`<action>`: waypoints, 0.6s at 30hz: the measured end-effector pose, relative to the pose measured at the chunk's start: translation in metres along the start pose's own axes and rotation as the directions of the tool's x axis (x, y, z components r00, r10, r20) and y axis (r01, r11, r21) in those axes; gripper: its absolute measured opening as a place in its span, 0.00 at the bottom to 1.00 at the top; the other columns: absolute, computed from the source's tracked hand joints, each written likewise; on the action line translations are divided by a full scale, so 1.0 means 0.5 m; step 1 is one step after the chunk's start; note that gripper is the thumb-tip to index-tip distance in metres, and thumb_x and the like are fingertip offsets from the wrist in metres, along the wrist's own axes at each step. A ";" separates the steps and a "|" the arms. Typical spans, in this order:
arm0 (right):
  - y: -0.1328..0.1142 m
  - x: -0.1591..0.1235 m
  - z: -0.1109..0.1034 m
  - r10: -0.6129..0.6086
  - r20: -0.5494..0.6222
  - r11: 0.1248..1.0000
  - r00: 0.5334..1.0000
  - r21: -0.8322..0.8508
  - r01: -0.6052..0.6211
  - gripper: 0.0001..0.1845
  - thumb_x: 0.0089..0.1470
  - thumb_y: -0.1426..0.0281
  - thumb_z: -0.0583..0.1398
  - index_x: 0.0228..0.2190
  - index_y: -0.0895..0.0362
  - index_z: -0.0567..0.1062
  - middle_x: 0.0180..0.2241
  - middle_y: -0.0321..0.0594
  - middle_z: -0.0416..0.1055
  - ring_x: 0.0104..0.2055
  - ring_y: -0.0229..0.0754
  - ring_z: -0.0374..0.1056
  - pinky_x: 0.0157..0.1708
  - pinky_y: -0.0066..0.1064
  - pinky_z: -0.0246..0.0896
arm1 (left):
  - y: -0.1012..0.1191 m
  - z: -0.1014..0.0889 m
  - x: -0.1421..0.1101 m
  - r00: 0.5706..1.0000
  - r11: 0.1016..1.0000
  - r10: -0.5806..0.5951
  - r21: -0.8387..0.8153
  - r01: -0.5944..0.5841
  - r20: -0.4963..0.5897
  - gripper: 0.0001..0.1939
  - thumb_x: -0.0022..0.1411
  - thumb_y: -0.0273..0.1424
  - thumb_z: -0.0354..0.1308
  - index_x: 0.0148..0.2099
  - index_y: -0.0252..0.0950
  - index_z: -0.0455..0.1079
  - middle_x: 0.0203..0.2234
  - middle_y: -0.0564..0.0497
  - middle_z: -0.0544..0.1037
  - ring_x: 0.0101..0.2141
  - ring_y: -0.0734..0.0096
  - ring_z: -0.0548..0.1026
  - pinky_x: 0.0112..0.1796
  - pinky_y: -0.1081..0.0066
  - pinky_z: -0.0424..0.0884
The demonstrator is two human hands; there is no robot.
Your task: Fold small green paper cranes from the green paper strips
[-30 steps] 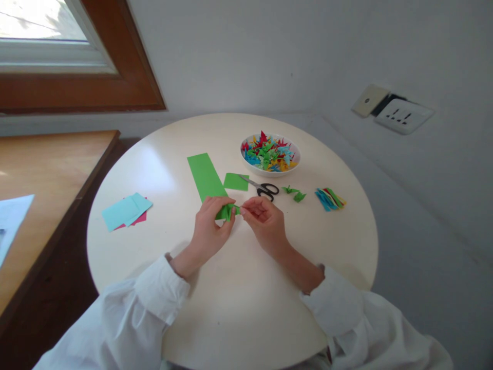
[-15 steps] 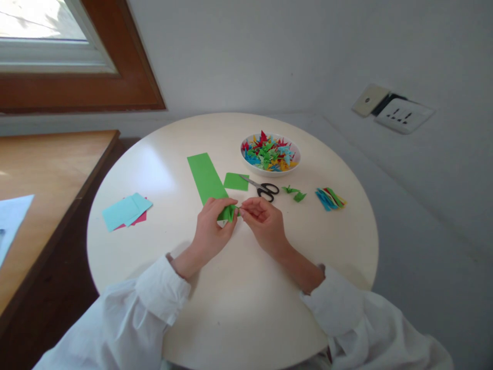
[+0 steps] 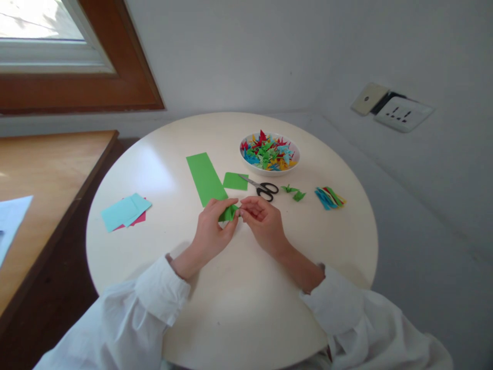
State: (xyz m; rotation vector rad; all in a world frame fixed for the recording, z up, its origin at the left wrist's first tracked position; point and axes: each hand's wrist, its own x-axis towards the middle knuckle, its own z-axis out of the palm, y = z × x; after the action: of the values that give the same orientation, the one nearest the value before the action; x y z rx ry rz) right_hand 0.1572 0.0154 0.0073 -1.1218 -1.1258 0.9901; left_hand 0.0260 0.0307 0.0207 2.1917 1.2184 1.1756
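Between my hands is a small folded green paper crane [image 3: 230, 213], partly hidden by my fingers. My left hand [image 3: 212, 221] is closed on its body with thumb and fingers. The thumb and forefinger of my right hand [image 3: 264, 221] pinch its pointed right end. A long green paper strip [image 3: 206, 177] lies just beyond my left hand. Past my fingertips, a green paper square [image 3: 235, 181] lies under the tip of black-handled scissors [image 3: 265, 189]. Two small folded green paper pieces [image 3: 295, 192] rest to the right of the scissors.
A white bowl [image 3: 269, 173] full of colourful paper cranes stands at the back of the round white table [image 3: 231, 318]. Light blue and red paper sheets [image 3: 125, 211] lie at the left. A bundle of coloured paper strips [image 3: 330, 198] lies at the right.
Both hands stay almost where they were, still on the green paper crane. The whole view has shifted very slightly; nothing else on the table has moved.
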 end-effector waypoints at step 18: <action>0.006 0.006 -0.006 -0.072 0.029 0.982 0.997 -0.175 0.076 0.09 0.45 0.71 0.59 0.33 0.56 0.70 0.28 0.37 0.72 0.31 0.38 0.70 0.34 0.31 0.67 | -0.009 0.003 0.004 0.998 0.998 0.062 0.029 -0.062 0.001 0.12 0.57 0.27 0.53 0.44 0.32 0.69 0.37 0.44 0.74 0.40 0.65 0.70 0.42 0.64 0.68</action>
State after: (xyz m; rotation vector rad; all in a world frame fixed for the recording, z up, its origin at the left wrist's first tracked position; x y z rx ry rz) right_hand 0.1608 0.0181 0.0045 -1.2023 -1.2840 0.8602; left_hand 0.0255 0.0347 0.0180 2.2657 1.1825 1.1896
